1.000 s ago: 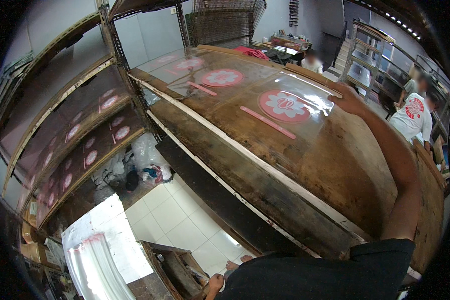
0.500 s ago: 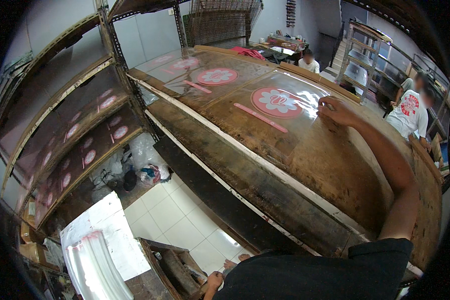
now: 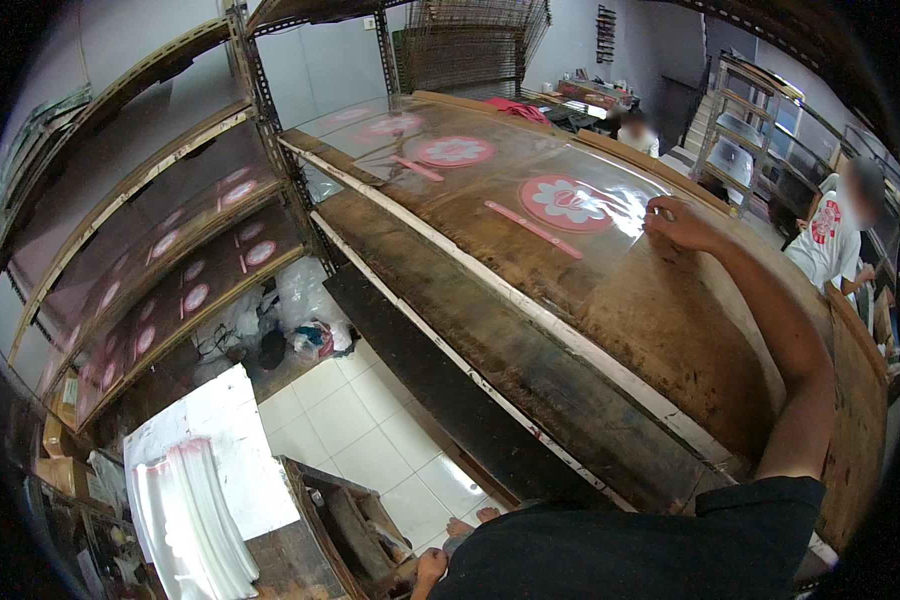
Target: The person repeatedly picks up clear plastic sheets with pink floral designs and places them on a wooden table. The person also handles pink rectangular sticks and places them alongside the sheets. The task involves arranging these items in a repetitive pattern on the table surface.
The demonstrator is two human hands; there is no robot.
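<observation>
My right hand (image 3: 675,222) reaches out over a long, stained wooden table (image 3: 610,330). Its fingers pinch the near right edge of a clear plastic sheet (image 3: 490,180) that lies flat on the table. The sheet carries a red round flower print (image 3: 568,203) just left of the hand, with a thin red strip (image 3: 533,229) below it. A second round print (image 3: 455,151) lies further along the sheet. My left hand (image 3: 430,570) hangs low by my side, next to a wooden box (image 3: 345,520). Its fingers are too small to read.
Slanted racks (image 3: 170,250) on the left hold more sheets with red round prints. A white board (image 3: 210,440) and a pile of bags (image 3: 310,335) rest on the tiled floor. A person in a white shirt (image 3: 830,235) stands at the right, and another sits beyond the table.
My right hand has drawn slightly nearer along the sheet's edge and stays pinched there. The view has tilted a little. The left hand has not moved.
</observation>
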